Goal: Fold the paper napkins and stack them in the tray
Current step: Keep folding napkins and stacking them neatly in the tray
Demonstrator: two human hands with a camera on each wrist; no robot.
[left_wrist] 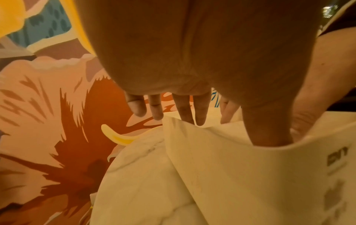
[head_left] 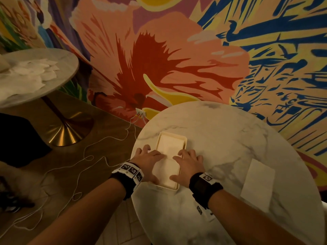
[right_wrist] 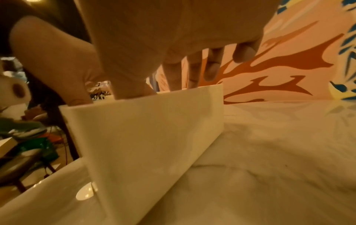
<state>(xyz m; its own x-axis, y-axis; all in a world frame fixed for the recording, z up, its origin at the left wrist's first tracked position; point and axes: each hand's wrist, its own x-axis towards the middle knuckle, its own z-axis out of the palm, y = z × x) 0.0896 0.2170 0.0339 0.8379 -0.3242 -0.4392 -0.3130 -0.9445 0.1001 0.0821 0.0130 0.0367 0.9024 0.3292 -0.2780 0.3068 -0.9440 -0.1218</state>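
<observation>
A cream rectangular tray (head_left: 172, 133) sits on the left part of a round marble table (head_left: 230, 131). Folded cream napkins (head_left: 169, 147) lie stacked inside it. My left hand (head_left: 148, 159) and right hand (head_left: 190, 162) lie flat over the tray's near half with fingers spread. They press on the top napkin (head_left: 166, 172), and both thumbs reach down inside the tray. In the left wrist view the left hand (left_wrist: 192, 68) reaches over the tray wall (left_wrist: 240, 175). The right wrist view shows the right hand (right_wrist: 163, 45) above the tray's outer wall (right_wrist: 150, 137).
One flat napkin (head_left: 258, 184) lies on the table's right side. A second round table (head_left: 58, 57) at far left carries a loose pile of white napkins (head_left: 30, 75). White cables (head_left: 99, 144) trail across the floor below a painted wall.
</observation>
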